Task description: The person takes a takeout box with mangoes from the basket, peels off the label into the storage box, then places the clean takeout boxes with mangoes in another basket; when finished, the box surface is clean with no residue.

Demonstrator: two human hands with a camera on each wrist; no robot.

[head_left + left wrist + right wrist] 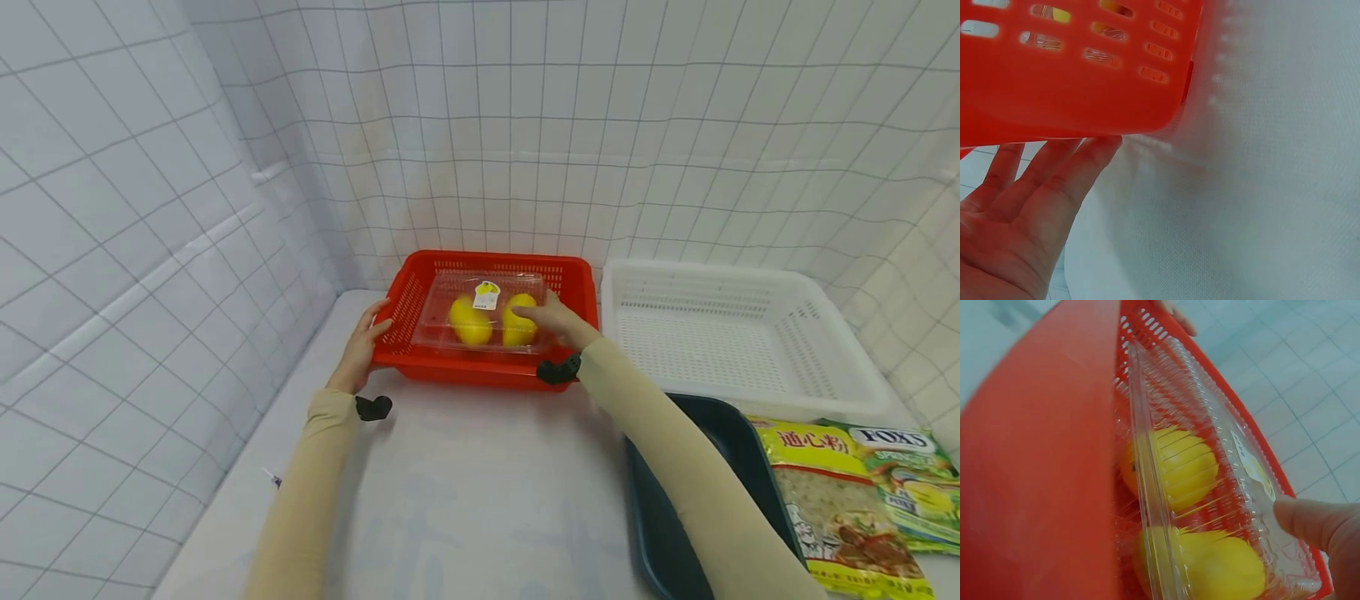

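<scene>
A clear plastic box holding two yellow fruits lies in a red perforated basket near the back wall. Its lid carries a white label with a yellow picture. My right hand grips the box at its right end. In the right wrist view the thumb lies over the lid beside the label, while the other fingers are mostly hidden. My left hand is at the basket's left side. In the left wrist view its fingers reach out fairly straight, fingertips at the red basket's edge.
A white perforated basket stands just right of the red one. Nearer, a dark blue tray lies partly under my right forearm. Two food packets, one yellow and one green, lie at the right. Grid-patterned sheets enclose the white table.
</scene>
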